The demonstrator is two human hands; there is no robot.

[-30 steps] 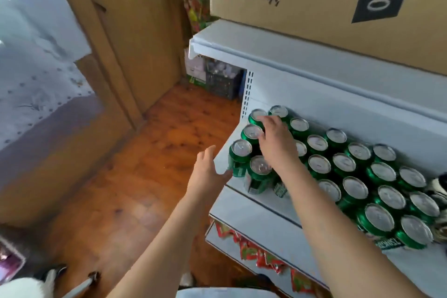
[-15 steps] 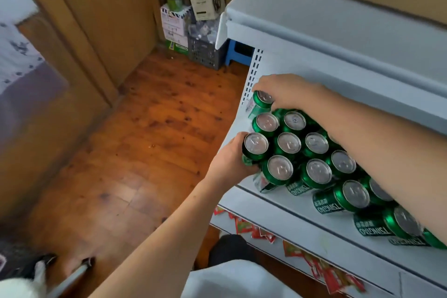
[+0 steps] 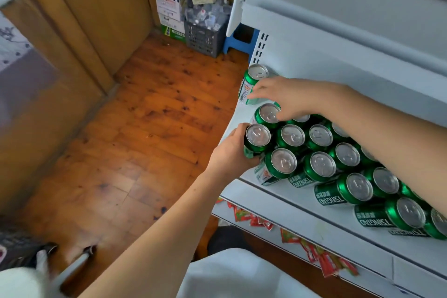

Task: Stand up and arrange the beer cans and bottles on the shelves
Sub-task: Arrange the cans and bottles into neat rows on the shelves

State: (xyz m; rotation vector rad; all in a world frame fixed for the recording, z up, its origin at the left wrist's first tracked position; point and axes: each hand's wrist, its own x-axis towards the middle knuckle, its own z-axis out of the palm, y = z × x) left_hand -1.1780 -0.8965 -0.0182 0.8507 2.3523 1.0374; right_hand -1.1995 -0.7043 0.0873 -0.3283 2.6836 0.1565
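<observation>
The left hand (image 3: 232, 150) is curled round the side of an upright green can (image 3: 257, 138) at the left end of the white shelf (image 3: 278, 193), near its front edge. The right hand (image 3: 287, 99), fingers spread and loose, reaches in from the right over the pack, touching the can behind (image 3: 267, 113) and just beside the lone can (image 3: 252, 83) at the back left corner. Every can stands with its long axis upright, silver top up, the left hand nearest the end can; labels read TSINGTAO, upside down.
</observation>
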